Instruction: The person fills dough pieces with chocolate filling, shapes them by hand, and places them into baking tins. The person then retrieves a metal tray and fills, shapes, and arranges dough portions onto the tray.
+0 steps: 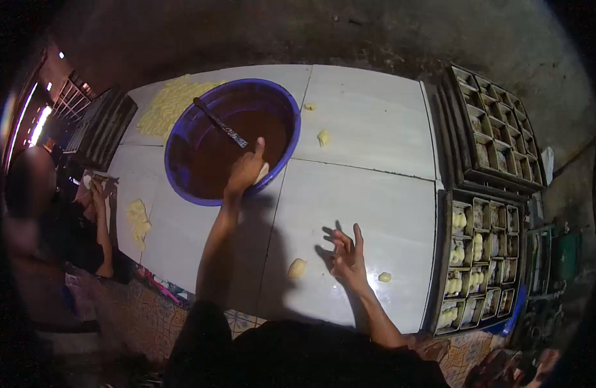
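Note:
My left hand is over the near right rim of a purple basin, thumb raised and fingers curled round a pale piece of dough, partly hidden by the hand. Brown filling covers the basin's bottom, and a dark long-handled tool leans in it from the rim. Above the white tabletop, my right hand is open with its fingers apart, holding nothing. One dough lump lies left of it, and a smaller lump lies to its right.
Flattened dough pieces cover the far left corner, with more dough at the left edge. Two small lumps lie beyond the basin. Divided metal moulds, some holding dough, stand at right. A co-worker's hands hold something pale.

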Available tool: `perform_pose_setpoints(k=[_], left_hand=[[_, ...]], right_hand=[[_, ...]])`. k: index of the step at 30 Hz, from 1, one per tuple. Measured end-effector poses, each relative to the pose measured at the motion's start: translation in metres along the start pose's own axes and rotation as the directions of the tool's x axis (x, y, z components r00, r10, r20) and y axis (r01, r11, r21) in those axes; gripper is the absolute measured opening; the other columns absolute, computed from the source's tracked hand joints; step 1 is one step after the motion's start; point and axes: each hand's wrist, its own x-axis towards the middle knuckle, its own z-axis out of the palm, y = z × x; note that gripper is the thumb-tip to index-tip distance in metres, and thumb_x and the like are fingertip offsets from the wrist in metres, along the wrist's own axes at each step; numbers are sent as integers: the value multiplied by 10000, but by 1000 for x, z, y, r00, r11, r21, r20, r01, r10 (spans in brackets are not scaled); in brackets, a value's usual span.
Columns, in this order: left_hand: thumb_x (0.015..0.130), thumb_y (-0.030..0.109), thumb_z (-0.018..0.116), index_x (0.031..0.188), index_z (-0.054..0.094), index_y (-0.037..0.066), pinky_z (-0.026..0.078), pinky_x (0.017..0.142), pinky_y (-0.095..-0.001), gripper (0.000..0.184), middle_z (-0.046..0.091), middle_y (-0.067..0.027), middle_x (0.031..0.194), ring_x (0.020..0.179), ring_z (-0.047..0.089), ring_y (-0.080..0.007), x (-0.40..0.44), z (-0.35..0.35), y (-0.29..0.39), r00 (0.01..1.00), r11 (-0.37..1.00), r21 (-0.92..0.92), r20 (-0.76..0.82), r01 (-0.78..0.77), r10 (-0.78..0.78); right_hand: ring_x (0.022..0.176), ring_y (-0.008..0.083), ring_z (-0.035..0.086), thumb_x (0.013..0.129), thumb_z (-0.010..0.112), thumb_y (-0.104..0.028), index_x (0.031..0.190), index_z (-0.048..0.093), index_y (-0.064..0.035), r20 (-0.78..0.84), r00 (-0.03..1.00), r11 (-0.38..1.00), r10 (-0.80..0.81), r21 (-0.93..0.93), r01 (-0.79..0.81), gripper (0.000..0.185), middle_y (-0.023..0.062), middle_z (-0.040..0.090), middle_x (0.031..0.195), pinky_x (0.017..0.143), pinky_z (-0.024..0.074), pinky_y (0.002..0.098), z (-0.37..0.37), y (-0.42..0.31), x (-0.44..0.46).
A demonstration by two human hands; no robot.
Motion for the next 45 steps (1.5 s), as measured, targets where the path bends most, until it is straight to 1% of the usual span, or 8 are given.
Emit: perform_pose_setpoints(k=[3, 6, 8, 11, 19, 28, 34, 45], left_hand=[[992, 449, 384, 868, 652, 45, 473, 591, -397, 501, 633, -71, 728, 575, 567, -215, -73, 18, 44, 855, 949, 213, -419, -234, 305], [962, 601, 337, 949, 578, 43, 419, 520, -312, 608, 585, -54, 757, 609, 542, -151, -146, 24, 88, 997, 458, -886, 61, 73, -41], [966, 597, 297, 1253, 496, -67, 462, 935, -330, 750, 644, -177, 1086, 1009, 636, -246, -183, 80, 59, 800, 134, -879, 474, 458, 368], [951, 388, 501, 1198, 549, -66, 488, 837, -306, 519, 652, -150, 1054, 980, 640, -223, -237, 106, 95, 958, 275, -918, 266, 286, -107], [815, 14, 656, 954, 688, -61, 498, 619, -270, 161, 683, -161, 739, 687, 670, -183, -278, 144, 87, 973, 762, -619, -222, -188, 60], [870, -61, 547, 1177, 539, -119, 521, 901, -361, 313, 583, -184, 1139, 1091, 591, -282, -295, 90, 109, 796, -257, -754, 562, 604, 222], [883, -61, 572, 1170, 570, -88, 513, 851, -293, 288, 572, -131, 1092, 1055, 598, -215, -323, 96, 123, 938, 567, -824, 214, 23, 274], [909, 164, 646, 945, 631, -33, 514, 660, -236, 200, 645, -64, 854, 758, 611, -111, -329, 124, 116, 960, 425, -864, 276, 271, -53]], right_hand=[[1172, 178, 485, 939, 553, -102, 1512, 51, -161, -90, 989, 986, 116, 132, -104, 764, 144, 425, 1361, 802, 507, 262, 8, -7, 3], [1076, 191, 562, 940, 570, -240, 1471, 246, -75, -123, 950, 833, 287, 521, -184, 644, 166, 521, 1275, 816, 516, 286, 19, 0, 7], [967, 186, 599, 964, 535, -240, 1360, 408, -5, 54, 931, 628, 361, 724, -285, 477, 148, 586, 1143, 779, 521, 269, 22, -2, 8], [746, 130, 578, 987, 501, -215, 1088, 595, 26, -235, 827, 804, 512, 470, -364, 277, 81, 616, 912, 667, 488, 231, 24, -11, -5], [818, 127, 543, 904, 616, -121, 1191, 597, 29, -406, 893, 915, 196, -251, -315, 325, 70, 578, 830, 852, 468, 284, 37, -58, -35], [901, 164, 543, 759, 726, -8, 977, 700, -27, 132, 978, 691, -161, -693, 207, 220, 65, 529, 990, 774, 459, 285, 6, -74, -70], [955, 181, 561, 839, 662, -91, 999, 658, 10, -139, 990, 969, -8, -246, -27, 189, 93, 559, 1008, 835, 456, 303, -6, -62, -78], [1101, 190, 521, 837, 658, -14, 1212, 568, 16, -31, 990, 745, -140, -662, 85, 387, 100, 484, 1189, 879, 476, 314, 20, -75, -94]])
